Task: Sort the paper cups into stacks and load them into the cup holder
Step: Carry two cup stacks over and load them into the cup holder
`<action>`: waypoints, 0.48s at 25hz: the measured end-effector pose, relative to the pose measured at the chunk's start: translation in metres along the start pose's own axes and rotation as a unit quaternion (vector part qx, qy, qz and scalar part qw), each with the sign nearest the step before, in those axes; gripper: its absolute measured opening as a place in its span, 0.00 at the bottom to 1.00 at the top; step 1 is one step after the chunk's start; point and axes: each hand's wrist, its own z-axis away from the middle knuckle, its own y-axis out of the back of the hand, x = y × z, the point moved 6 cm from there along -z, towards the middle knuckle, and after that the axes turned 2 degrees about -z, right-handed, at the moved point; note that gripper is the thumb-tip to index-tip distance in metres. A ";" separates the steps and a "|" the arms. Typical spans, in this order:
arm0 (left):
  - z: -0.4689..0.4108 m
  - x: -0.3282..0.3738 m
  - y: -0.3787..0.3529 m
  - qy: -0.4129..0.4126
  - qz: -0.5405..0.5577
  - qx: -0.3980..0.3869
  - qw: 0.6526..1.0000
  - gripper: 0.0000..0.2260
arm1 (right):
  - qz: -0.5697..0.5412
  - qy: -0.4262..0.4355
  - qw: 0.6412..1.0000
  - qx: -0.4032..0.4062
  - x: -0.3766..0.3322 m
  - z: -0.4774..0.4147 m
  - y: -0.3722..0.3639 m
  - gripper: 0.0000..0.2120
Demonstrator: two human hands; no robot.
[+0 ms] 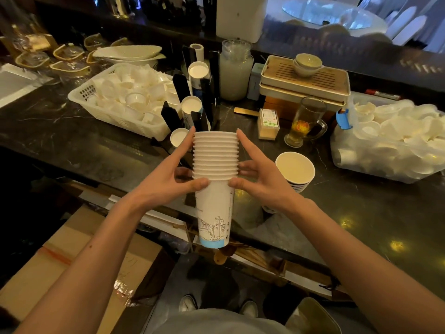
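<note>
A tall stack of white paper cups [215, 186], with a blue band and a line drawing on the bottom cup, hangs upright in front of me at the counter's near edge. My left hand [179, 172] grips its left side and my right hand [258, 169] its right side, thumbs under the lowest rim. Just behind stands the black cup holder [204, 97], its slots filled with cup stacks seen from the top. A second short stack of paper cups [295, 169] sits on the counter to the right.
A white basket [115, 116] of small plastic cups stands at left, a clear bin [385, 145] of white lids at right. A glass mug of tea [304, 121], a toothpick box [268, 124], a wooden tea tray [305, 78] and a large jar [236, 68] stand behind. Cardboard boxes [79, 261] lie below.
</note>
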 end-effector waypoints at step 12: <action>-0.034 -0.001 0.108 0.092 -0.005 0.153 0.984 0.11 | -0.104 -0.171 0.978 0.057 -0.002 -0.114 -0.044 0.15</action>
